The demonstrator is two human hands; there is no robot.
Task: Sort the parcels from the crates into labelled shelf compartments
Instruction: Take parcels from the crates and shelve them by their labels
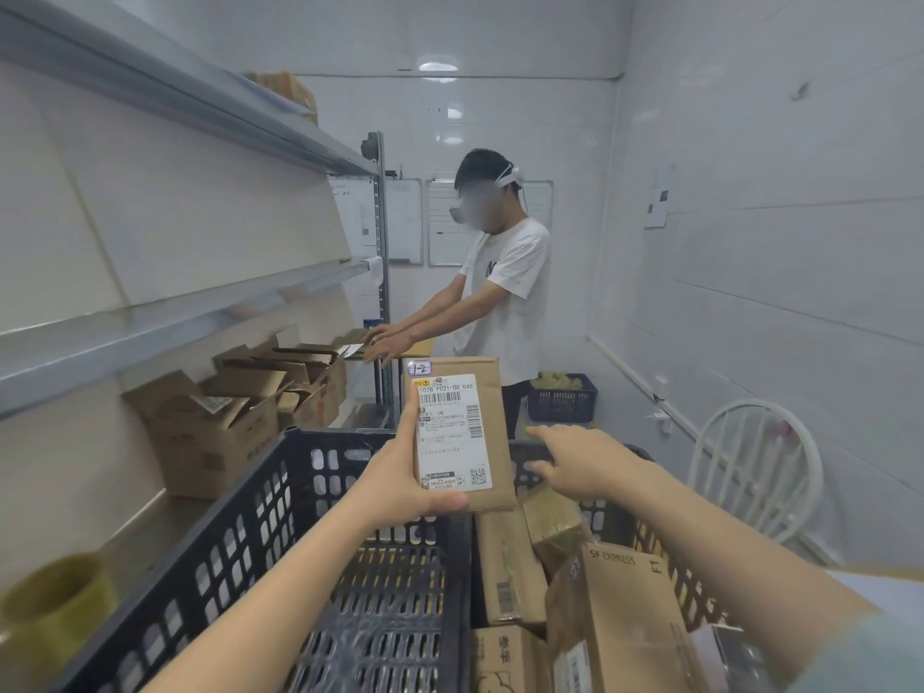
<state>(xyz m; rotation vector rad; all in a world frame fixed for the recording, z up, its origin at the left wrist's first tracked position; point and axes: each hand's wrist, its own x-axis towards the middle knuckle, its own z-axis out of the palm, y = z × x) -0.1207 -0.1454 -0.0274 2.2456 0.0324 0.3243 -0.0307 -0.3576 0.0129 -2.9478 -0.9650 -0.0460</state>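
Above the left crate (240,532), the left hand (410,472) grasps a brown parcel (480,392) and holds it upright, its white label facing the camera. The thumb lies up the parcel's left edge and a finger curls under its bottom edge. A small tag (419,368) marked "1-2" sits at the parcel's top left corner. The right hand (575,457) is stretched forward just right of the parcel, fingers straight and spread, grasping nothing. It hovers at the far rim of the right crate (695,597); whether it touches that rim I cannot tell. The two black crates stand side by side. In the right crate lie more parcels: an SF EXPRESS box (630,617) nearest the camera, a long brown packet (510,567) standing beside it against the left wall, and a small taped packet (555,522) tilted behind. Metal shelves (175,312) run along the left wall, and open cartons (220,417) sit on the lower board. A tape roll (50,607) lies at the near end of that board. At the far end, another person (505,272) in a white T-shirt rests both hands on a carton on the shelf. A blue basket (562,397) stands on the floor behind that person, and a white chair (755,467) is by the right wall.
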